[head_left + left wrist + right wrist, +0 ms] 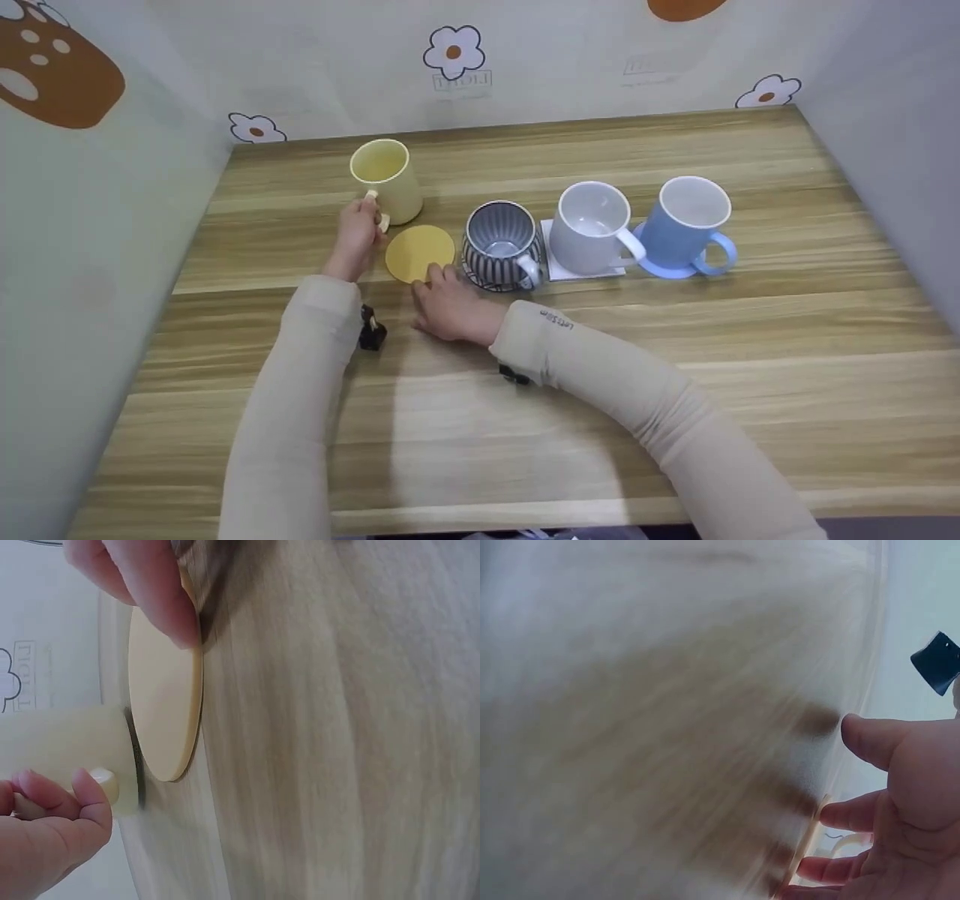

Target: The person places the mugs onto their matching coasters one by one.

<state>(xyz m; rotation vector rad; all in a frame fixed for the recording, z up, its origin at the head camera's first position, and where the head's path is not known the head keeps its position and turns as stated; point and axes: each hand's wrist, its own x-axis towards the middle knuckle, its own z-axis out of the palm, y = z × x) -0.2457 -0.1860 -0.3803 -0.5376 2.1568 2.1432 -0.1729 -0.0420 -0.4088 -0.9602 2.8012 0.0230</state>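
Note:
A pale yellow mug is upright at the back left, and my left hand grips its handle; the left wrist view shows the fingers curled around that handle beside the mug wall. Just right of the mug's base, a round yellow coaster lies flat on the table. My right hand touches the coaster's near edge with its fingertips. In the right wrist view the right hand has its fingers extended, the thumb apart from the coaster's edge.
To the right stand a dark striped mug on a patterned coaster, a white mug on a square white coaster and a blue mug on a round blue coaster. Walls border the wooden table behind and at both sides.

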